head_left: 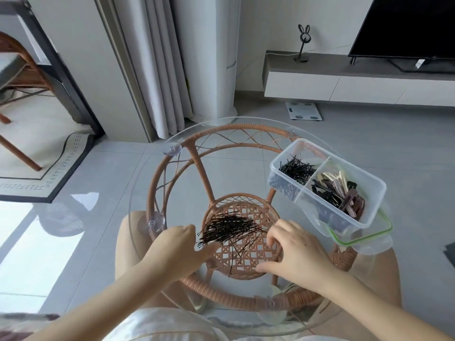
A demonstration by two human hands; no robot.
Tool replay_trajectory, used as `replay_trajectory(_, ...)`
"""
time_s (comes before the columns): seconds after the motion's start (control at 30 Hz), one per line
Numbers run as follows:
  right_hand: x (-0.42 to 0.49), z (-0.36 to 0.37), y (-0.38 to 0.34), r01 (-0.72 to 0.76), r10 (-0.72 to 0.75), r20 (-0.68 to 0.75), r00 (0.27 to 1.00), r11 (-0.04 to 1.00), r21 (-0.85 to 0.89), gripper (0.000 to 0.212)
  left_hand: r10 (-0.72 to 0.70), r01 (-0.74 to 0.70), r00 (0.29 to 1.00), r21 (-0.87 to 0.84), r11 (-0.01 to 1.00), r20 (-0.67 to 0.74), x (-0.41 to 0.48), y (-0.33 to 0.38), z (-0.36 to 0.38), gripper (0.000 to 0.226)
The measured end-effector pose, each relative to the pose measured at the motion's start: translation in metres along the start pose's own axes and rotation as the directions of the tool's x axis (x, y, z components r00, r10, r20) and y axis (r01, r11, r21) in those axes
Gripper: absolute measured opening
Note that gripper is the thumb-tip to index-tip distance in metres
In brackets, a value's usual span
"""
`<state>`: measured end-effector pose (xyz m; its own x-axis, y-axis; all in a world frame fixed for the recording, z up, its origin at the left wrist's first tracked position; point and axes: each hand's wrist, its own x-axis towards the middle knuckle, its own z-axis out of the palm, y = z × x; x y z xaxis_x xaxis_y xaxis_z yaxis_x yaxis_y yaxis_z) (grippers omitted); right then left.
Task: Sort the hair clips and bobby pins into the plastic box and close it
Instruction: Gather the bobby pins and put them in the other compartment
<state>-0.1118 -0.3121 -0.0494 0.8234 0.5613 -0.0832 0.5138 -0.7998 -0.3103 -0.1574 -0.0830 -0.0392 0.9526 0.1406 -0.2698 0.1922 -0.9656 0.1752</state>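
Bobby pins (pixel 229 230) on glass table (pixel 187 183) (rattan frame (pixel 197 158)), TV (pixel 406 25) in bkgd.

1 round glass worktop (pixel 172 183) carries 1 clear plastic box (pixel 369 210) with 2 compartments, set over 1 green-edged lid (pixel 362 238) at the right edge. The bobby pins, too many to count, form 2 heaps: 1 loose heap (pixel 229 230) near the front edge and 1 boxed heap (pixel 296 169). 1 pile of hair clips (pixel 337 193) fills the other compartment.

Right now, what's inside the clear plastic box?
The plastic box has two parts. One part holds black bobby pins; the other holds hair clips, cream, black and brown. The top clips cover whatever lies beneath them.
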Motion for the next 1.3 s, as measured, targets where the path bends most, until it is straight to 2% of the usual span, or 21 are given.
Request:
replay_trajectory(0.07,0.004,0.004,-0.002,0.012,-0.011,0.028,1.000,1.000,-0.003,0.046,0.040,-0.041,0.999,0.010,0.999,0.019,-0.002,0.003,0.002,0.057)
replay_trajectory(0.2,0.017,0.014,-0.015,0.062,-0.061,-0.007,0.998,0.998,0.030,0.049,0.109,-0.106,0.991,-0.039,0.994,0.081,0.000,0.020,0.001,0.054)
replay_trajectory(0.33,0.031,0.023,-0.029,0.085,-0.083,-0.119,0.989,0.996,0.011,0.057,0.134,-0.108,0.983,-0.192,0.976,0.129,0.009,0.028,-0.003,0.038)
replay_trajectory(0.43,0.044,0.025,-0.032,0.068,-0.067,-0.253,0.965,0.998,-0.004,0.059,0.162,-0.144,0.983,-0.192,0.971,0.081,0.020,0.028,-0.015,0.025)
replay_trajectory(0.53,0.049,0.018,-0.028,0.065,-0.048,-0.237,0.970,0.996,0.062,0.049,0.151,-0.149,0.988,-0.133,0.980,0.011,0.030,0.023,-0.031,0.024)
replay_trajectory(0.6,0.047,0.009,-0.019,0.078,-0.057,-0.212,0.976,0.993,0.089,0.053,0.181,-0.181,0.983,-0.087,0.980,-0.007,0.032,0.019,-0.038,0.036)
replay_trajectory(0.7,0.043,-0.004,-0.003,0.083,-0.083,-0.019,0.996,0.996,0.007,0.078,0.264,-0.267,0.963,0.083,0.960,0.053,0.030,0.012,-0.030,0.088)
replay_trajectory(0.73,0.044,-0.007,0.001,0.077,-0.076,0.048,0.996,0.996,-0.035,0.085,0.280,-0.286,0.958,0.134,0.949,0.063,0.028,0.012,-0.024,0.099)
replay_trajectory(0.8,0.047,-0.009,0.005,0.063,-0.057,0.106,0.993,0.996,-0.055,0.087,0.298,-0.305,0.952,0.178,0.936,0.061,0.026,0.016,-0.013,0.105)
replay_trajectory(0.87,0.053,-0.009,0.003,0.071,-0.070,0.108,0.992,0.997,-0.009,0.076,0.312,-0.316,0.949,0.158,0.936,0.048,0.028,0.019,-0.009,0.094)
replay_trajectory(0.93,0.060,-0.008,0.000,0.100,-0.103,0.111,0.988,0.995,0.028,0.060,0.315,-0.318,0.948,0.099,0.943,0.050,0.034,0.021,-0.012,0.073)
replay_trajectory(1.03,0.065,-0.010,-0.006,0.117,-0.128,0.145,0.981,0.990,0.082,0.043,0.291,-0.295,0.951,0.023,0.955,0.103,0.043,0.023,-0.018,0.049)
replay_trajectory(1.17,0.071,-0.010,-0.010,0.151,-0.160,0.168,0.973,0.986,0.070,0.029,0.283,-0.286,0.950,0.008,0.958,0.134,0.054,0.021,-0.029,0.035)
replay_trajectory(1.3,0.070,-0.006,-0.008,0.206,-0.209,0.121,0.970,0.978,0.034,0.021,0.317,-0.322,0.936,0.004,0.947,0.150,0.059,0.021,-0.038,0.027)
